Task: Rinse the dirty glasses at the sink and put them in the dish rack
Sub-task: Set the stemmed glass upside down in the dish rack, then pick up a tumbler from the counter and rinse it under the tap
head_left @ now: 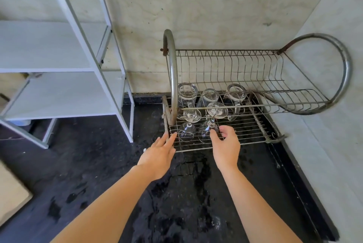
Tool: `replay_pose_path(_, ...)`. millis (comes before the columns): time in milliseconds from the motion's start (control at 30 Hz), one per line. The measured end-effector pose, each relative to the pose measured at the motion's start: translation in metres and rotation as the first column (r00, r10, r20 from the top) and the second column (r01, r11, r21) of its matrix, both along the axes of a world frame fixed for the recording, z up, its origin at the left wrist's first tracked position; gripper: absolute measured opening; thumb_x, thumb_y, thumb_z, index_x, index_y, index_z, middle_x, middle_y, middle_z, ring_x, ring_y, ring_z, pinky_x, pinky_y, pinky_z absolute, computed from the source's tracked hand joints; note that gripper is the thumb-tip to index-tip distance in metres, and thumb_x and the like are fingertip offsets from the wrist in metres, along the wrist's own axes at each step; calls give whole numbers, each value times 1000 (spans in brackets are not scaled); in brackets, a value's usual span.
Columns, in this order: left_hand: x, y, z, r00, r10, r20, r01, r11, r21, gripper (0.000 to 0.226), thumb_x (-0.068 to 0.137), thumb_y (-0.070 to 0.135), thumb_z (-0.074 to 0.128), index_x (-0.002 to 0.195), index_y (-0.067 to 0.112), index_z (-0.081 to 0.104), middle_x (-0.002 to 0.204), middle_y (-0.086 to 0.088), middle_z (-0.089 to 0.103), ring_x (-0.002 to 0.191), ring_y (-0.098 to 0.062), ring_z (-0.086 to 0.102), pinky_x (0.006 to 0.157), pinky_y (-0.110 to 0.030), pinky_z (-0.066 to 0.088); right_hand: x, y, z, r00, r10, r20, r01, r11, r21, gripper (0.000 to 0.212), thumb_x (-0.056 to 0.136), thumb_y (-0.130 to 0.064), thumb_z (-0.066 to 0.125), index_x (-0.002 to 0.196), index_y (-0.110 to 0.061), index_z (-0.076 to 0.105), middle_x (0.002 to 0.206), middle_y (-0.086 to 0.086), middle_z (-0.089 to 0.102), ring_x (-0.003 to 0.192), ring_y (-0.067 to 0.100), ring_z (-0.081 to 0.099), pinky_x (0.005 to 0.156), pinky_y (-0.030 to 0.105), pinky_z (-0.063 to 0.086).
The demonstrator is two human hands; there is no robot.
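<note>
Right hand (225, 145), fingers loose, nothing gripped; stemmed glass (211, 123) at its 11 o'clock, touching, axis tilted 12–6. Left hand (160, 152) flat, empty, on rack (245, 140) edge.

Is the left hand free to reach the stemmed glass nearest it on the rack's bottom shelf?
Probably yes: the left hand is open at the rack's front edge, with nothing between it and that glass.

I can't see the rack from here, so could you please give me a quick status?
Left hand open at dish rack front edge. Right hand open beside upturned stemmed glass. Nothing in the way.
</note>
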State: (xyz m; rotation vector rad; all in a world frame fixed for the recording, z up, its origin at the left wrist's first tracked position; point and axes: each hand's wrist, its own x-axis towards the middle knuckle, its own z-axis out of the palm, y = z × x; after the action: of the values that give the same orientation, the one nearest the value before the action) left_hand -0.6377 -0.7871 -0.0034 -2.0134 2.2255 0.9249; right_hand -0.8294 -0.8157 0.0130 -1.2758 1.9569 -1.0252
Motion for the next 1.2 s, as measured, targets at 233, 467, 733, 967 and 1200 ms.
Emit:
replay_pose_path(233,50,63,15,966,251,-60,-255,964,-70,49,104,36,27,151,23,23,160,0,17,145,-23,22,110,-38,33,70,68,-21,943,319,-95,-323,946,-30,14,91,-19,62,104,-15,63,99,-5,60,96,12,56,83,29,50)
replay_pose_path(467,164,182,12,864,504,19,-503,864,-39,44,104,31,29,146,18,34,157,-3,25,142,-24,26,110,-41,34,202,146,-28,696,699,-165,-698,712,73,20,92,-25,59,110,-16,61,109,-4,60,102,9,56,84,18,41)
replay_pose_path(733,308,363,14,728,684,54,-677,729,-99,37,102,21,32,132,11,51,139,-8,43,122,-32,44,98,-39,41,363,280,-17,315,913,-258,-894,377,242,35,96,-30,52,127,-13,50,128,0,51,121,16,46,91,28,42)
replay_pose_path(967,411,538,22,446,892,67,-887,451,-97,38,99,27,34,129,14,53,144,-10,41,131,-33,39,106,-42,37,495,406,-11,42,966,-254,-949,118,294,36,94,-31,55,123,-10,50,127,5,50,120,23,47,93,33,42)
replay_pose_path(1200,475,659,31,175,982,65,-976,182,-118,36,101,26,32,129,13,50,142,-10,39,129,-30,39,102,-41,39,611,506,2,-208,937,-280,-955,-134,263,38,93,-31,53,127,-15,50,129,1,51,120,18,47,98,31,42)
